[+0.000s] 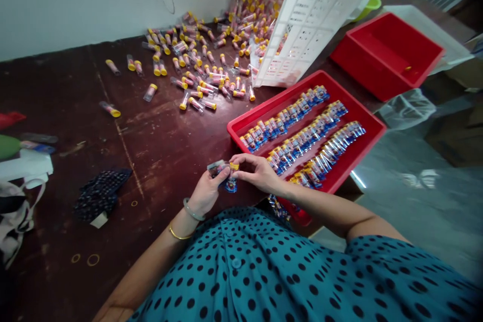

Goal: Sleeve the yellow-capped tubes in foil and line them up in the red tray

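My left hand (207, 192) and my right hand (257, 173) meet over the near edge of the dark wooden table (75, 110). Both are closed on a small clear tube with a yellow cap and a blue label (229, 175). The left fingers pinch its left end, the right fingers its capped end. Just to the right lies a red tray (372, 126) holding three rows of labelled tubes (302, 133). A heap of unlabelled yellow-capped tubes (211, 55) is spread across the far side of the table.
A white slotted crate (313, 15) leans tilted behind the red tray. A second red tray (388, 50) sits at the far right, with a green bowl (372, 2) behind it. A dark dotted cloth (100, 193), rubber bands (92, 260) and white items (26, 166) lie left.
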The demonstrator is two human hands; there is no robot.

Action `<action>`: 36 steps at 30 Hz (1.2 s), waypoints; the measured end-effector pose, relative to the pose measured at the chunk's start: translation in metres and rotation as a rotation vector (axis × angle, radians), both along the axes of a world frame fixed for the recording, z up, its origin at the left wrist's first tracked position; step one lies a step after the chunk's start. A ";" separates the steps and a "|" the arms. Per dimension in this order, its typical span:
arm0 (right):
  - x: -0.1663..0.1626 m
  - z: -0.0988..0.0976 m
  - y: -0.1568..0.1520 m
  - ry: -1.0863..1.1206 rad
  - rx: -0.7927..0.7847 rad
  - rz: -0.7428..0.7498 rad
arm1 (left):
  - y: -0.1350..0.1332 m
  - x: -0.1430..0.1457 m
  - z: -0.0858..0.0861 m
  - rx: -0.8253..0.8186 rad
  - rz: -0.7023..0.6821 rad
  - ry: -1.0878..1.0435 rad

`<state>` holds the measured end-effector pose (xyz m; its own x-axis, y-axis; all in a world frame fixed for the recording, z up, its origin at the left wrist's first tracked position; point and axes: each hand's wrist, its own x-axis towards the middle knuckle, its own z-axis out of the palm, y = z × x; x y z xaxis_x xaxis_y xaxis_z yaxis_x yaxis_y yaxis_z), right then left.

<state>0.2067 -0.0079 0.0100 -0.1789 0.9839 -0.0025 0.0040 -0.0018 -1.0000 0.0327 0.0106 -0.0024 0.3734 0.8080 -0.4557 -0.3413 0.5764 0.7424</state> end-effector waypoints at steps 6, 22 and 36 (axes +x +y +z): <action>0.001 0.006 -0.003 -0.051 0.062 -0.016 | -0.002 0.002 0.008 0.039 0.025 0.052; 0.045 0.018 0.010 0.067 0.000 -0.133 | 0.004 0.015 0.011 -0.041 0.050 -0.041; 0.252 0.019 -0.050 -1.006 -0.326 -0.255 | 0.013 0.000 -0.001 -0.082 -0.148 0.101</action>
<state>0.4585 -0.0584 0.0290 0.2607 0.9172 -0.3012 0.7827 -0.3834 -0.4903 0.0322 0.0237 -0.0034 0.4347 0.7058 -0.5593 -0.1741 0.6752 0.7168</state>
